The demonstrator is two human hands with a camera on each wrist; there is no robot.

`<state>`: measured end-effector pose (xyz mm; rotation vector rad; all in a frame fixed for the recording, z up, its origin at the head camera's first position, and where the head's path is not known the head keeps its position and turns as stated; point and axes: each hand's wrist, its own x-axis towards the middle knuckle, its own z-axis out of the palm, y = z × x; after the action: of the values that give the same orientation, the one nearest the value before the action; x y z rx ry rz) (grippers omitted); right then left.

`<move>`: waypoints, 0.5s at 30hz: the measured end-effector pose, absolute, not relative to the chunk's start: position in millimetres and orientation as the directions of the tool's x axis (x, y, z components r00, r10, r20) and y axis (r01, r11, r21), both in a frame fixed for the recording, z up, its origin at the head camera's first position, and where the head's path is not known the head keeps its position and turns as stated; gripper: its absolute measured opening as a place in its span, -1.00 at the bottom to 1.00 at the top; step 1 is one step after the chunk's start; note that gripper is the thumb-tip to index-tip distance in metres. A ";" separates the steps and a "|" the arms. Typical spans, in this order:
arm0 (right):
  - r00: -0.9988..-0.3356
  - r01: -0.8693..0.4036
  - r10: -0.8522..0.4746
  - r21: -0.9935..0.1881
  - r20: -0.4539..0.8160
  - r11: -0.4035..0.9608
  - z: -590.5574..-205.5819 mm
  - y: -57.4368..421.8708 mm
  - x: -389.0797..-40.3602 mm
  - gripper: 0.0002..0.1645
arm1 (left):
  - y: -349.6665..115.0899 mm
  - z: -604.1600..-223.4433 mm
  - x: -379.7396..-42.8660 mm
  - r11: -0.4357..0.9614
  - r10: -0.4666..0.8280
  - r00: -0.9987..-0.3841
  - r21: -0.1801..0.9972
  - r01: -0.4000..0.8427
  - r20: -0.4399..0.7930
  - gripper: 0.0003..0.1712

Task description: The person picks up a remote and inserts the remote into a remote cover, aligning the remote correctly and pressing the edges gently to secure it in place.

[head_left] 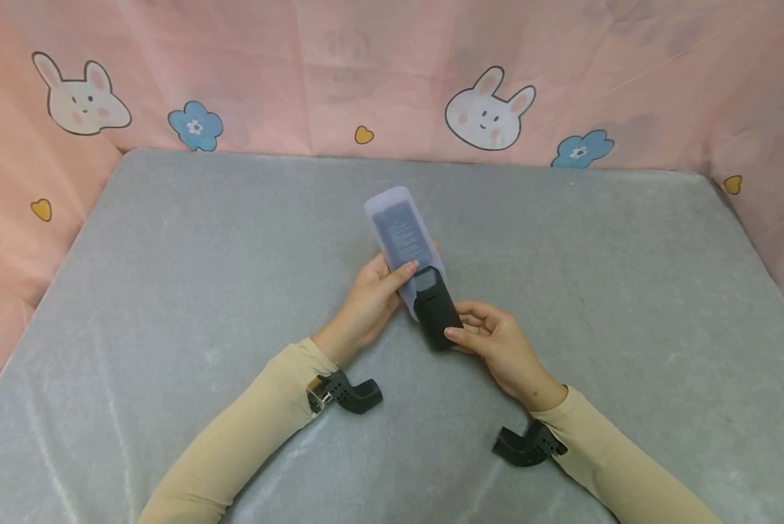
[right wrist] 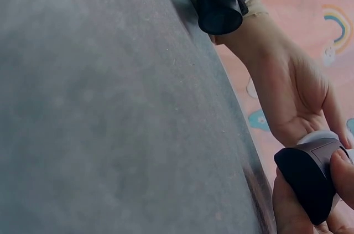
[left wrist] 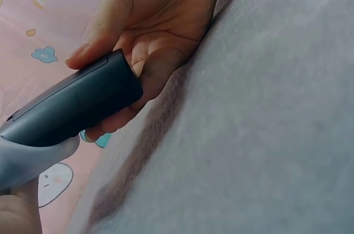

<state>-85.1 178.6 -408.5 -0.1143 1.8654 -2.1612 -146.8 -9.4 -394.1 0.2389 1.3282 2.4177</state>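
Observation:
A black remote control (head_left: 439,314) sits partly inside a translucent lavender silicone sleeve (head_left: 386,198), its near end bare. Printed text shows through the sleeve's far part. My left hand (head_left: 368,302) grips the sleeve around its middle, thumb on top. With thumb and fingers, my right hand (head_left: 501,348) pinches the bare black end. In the left wrist view, the sleeve's pale edge (left wrist: 38,159) wraps the remote's black body (left wrist: 77,98). The right wrist view shows the remote's end face (right wrist: 304,181) close up; most of the sleeve is hidden there.
A grey cloth-covered table (head_left: 202,291) lies beneath both hands. Pink curtain (head_left: 267,73) with rabbits, flowers and hearts hangs along its back and sides. Each wrist wears a black camera mount (head_left: 359,397).

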 end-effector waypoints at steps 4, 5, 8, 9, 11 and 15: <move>-0.957 0.158 -0.265 -0.979 -0.121 -0.125 -408.4 178.6 -84.9 -0.68 | -9.8 -393.2 -146.6 -0.456 0.396 -0.918 0.862 -0.220 -0.025 -0.51; -0.957 0.159 -0.264 -0.980 -0.121 -0.124 -408.4 178.6 -84.8 -0.67 | -9.9 -392.9 -146.6 -0.452 0.395 -0.918 0.866 -0.216 -0.023 -0.51; -0.957 0.159 -0.264 -0.980 -0.122 -0.123 -408.3 178.6 -84.6 -0.66 | -10.8 -392.1 -146.2 -0.445 0.392 -0.920 0.873 -0.198 -0.009 -0.51; -0.957 0.158 -0.264 -0.980 -0.122 -0.123 -408.2 178.5 -84.5 -0.66 | -11.0 -392.1 -146.3 -0.443 0.390 -0.921 0.876 -0.193 -0.006 -0.51; -0.957 0.158 -0.263 -0.980 -0.121 -0.123 -408.0 178.4 -84.5 -0.66 | -11.5 -392.0 -146.2 -0.441 0.387 -0.922 0.878 -0.188 -0.003 -0.52; -0.956 0.168 -0.260 -0.979 -0.133 -0.118 -407.1 178.0 -84.9 -0.65 | -12.0 -390.8 -146.5 -0.450 0.379 -0.925 0.867 -0.213 -0.030 -0.53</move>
<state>-84.9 178.0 -407.1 -0.1015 1.8705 -2.1534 -146.5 -12.0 -390.8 0.2385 1.4016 2.4010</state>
